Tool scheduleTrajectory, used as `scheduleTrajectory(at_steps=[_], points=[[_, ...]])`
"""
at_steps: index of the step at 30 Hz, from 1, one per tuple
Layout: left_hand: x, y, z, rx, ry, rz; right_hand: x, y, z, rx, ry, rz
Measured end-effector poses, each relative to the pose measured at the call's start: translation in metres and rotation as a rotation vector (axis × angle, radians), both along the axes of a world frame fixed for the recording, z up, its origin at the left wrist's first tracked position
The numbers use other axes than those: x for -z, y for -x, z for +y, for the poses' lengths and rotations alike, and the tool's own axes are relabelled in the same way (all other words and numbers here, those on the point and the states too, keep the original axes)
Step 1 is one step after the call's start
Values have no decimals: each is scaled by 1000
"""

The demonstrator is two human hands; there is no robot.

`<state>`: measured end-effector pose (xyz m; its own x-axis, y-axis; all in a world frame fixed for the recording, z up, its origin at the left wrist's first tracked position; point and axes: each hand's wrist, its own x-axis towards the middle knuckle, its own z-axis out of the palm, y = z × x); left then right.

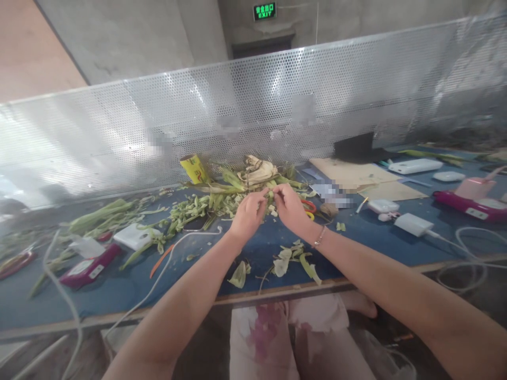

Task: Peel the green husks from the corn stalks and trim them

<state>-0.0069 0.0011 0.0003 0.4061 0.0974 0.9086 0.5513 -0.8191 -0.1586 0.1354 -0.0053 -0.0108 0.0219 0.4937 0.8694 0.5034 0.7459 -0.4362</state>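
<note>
My left hand (pixel 249 212) and my right hand (pixel 292 208) meet over the middle of the table, fingers pinched together. Between the fingertips is a small pale green plant piece (pixel 271 195); its exact kind is too small to make out. Just behind them lies a heap of green leaves and husks (pixel 227 184), topped by a dried, pale husk bundle (pixel 259 170). Scissors with orange and yellow handles (pixel 309 215) lie partly hidden beside my right hand. Nearer to me, torn leaf scraps (pixel 293 261) are scattered on the blue tabletop (pixel 253 274).
A perforated metal screen (pixel 253 105) borders the far side. At left are a magenta power strip (pixel 91 266), a white device (pixel 137 236) and a white cable (pixel 176 248). At right are cardboard sheets (pixel 348 174), a white charger (pixel 414 224) and another magenta strip (pixel 471 206).
</note>
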Motion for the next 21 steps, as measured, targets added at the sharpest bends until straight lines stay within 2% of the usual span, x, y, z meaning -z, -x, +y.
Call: scheduleTrajectory(at_steps=[21], points=[[-1,6,10,-51,-12,129,0,2,-2,-36,43,4]])
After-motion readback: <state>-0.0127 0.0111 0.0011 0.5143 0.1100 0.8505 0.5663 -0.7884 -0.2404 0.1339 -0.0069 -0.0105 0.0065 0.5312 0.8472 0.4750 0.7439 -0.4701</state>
